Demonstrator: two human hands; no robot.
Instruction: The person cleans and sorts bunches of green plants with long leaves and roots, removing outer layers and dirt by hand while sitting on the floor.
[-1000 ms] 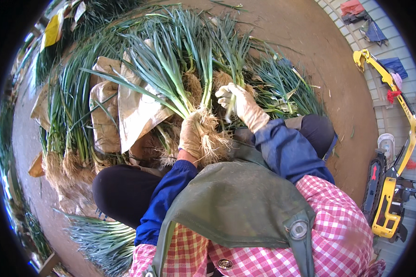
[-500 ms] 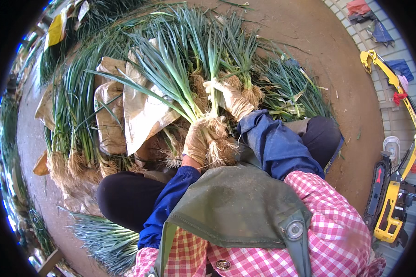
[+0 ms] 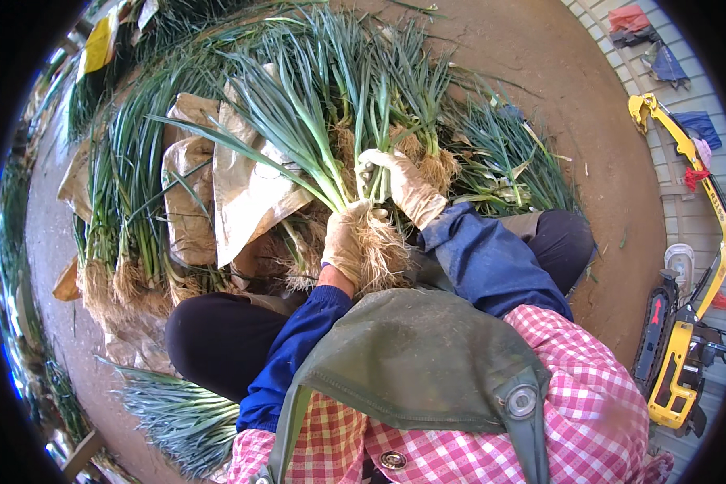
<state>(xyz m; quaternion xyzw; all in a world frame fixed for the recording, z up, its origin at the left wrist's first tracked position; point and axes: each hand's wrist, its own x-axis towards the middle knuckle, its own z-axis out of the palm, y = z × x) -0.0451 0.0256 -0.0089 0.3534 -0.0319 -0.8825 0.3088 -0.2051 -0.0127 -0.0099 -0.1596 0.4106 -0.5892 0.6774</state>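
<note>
In my lap stands a bunch of green onions (image 3: 319, 145), leaves fanned away from me and stringy pale roots (image 3: 381, 256) hanging toward me. My left hand (image 3: 347, 239), in a soiled light glove, is closed round the white stems just above those roots. The gloved right hand (image 3: 403, 184) is closed on a few green onion stalks (image 3: 373, 187) at the bunch's right side, its fingertips curled round them. The lower ends of these stalks are partly hidden behind the hands.
More green onions (image 3: 129, 185) stand in rows at the left, beside tan sacks (image 3: 189, 198). Loose leaves (image 3: 512, 153) lie heaped at the right. Another bundle (image 3: 181, 419) rests by my left knee. A yellow toy-like excavator (image 3: 682, 355) is at the far right by a tiled surface.
My right hand has come slightly lower and nearer the left hand, its fingers curling further round the stalks. The left hand keeps its hold on the bunch.
</note>
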